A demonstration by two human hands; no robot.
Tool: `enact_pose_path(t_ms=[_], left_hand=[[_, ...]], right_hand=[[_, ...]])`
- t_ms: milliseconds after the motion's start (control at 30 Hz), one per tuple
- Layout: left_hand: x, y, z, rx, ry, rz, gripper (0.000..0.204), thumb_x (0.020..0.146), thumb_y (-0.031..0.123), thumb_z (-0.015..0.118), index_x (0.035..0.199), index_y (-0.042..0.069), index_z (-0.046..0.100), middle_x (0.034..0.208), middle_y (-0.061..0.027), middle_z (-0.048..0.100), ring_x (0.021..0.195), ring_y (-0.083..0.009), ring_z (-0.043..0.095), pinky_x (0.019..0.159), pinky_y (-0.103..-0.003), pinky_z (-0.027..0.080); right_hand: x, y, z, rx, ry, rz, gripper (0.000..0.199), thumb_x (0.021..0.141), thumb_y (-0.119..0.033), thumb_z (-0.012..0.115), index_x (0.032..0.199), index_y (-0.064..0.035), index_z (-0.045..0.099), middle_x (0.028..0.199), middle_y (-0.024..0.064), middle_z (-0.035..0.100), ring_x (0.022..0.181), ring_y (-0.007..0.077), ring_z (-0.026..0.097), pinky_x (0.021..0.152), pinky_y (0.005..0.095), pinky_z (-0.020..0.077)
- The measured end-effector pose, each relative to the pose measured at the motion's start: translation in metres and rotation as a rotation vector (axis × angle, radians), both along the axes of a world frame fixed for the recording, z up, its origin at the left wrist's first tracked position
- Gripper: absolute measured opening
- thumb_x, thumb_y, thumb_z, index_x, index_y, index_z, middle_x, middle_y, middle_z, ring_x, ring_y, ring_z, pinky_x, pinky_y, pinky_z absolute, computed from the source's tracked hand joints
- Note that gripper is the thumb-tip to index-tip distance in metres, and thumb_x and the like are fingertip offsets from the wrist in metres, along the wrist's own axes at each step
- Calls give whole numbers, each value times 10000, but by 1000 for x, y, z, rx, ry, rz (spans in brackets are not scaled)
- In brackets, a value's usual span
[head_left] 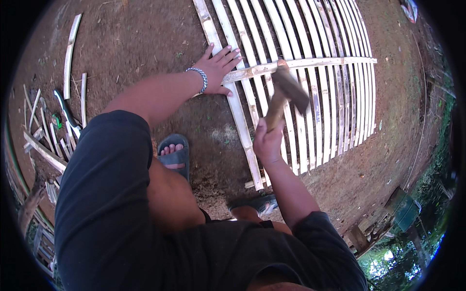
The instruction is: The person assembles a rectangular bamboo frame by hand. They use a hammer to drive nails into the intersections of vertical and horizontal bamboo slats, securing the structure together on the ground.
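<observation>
A panel of pale, split bamboo-like slats (313, 114) lies on the ground, its long slats side by side with gaps between. One cross slat (330, 61) runs over them near the middle. My left hand (216, 70), with a braided bracelet at the wrist, rests flat with fingers spread on the leftmost slats, beside the cross slat's left end. My right hand (268, 143) is wrapped around the handle of a hammer (276, 106). The hammer's dark head, slightly blurred, hangs over the slats just below the cross slat; whether it touches them I cannot tell.
Bare brown soil (145, 43) surrounds the panel. Loose slats (51, 140) lie in a heap at the left, with a long dark-handled tool (65, 109) among them. My sandalled foot (174, 155) stands left of the panel. A green box-like object (404, 211) sits at the lower right.
</observation>
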State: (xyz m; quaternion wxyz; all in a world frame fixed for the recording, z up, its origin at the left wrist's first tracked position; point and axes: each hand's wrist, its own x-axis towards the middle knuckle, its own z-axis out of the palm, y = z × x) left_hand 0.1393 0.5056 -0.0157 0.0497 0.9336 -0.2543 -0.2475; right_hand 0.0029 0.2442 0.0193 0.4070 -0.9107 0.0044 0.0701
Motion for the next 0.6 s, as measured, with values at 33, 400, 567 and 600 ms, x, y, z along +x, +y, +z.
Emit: enact_pose_path(t_ms=[33,400,567,600], left_hand=[[0,4,1,18,3,5,1180,836,769,633,1676,123,113,1755,-93,71,1621,-287,29,1278,-626,13],[10,-2,10,71,-93,-165,1232,797,812,637,1615,-15,231,1743,-163,71,1618,-293,53,1287,-597,45],[28,-7,6,-6,-42,-191,1340,685,808,745,1597,-45,257,1746,-155,62,1615,-286,83,1302,-533,86],[28,-5,2,-30,-43,-183,1355,677,805,754,1613,-20,226,1748,-142,60,1615,-282,86,1303,-532,88]], right_hand=[[11,12,21,-213,188,152,375,1071,-237,537,1308,44,464,788,246,670,746,468,687,691,508,555],[40,-15,29,-258,443,5,363,1071,-293,524,1259,7,443,958,363,682,924,549,671,802,598,526],[43,-21,14,-400,478,60,381,1070,-304,515,1288,2,450,1010,369,684,973,551,666,877,607,514],[44,-21,17,-396,469,52,397,1071,-306,513,1313,2,446,1016,369,684,973,550,666,875,602,517]])
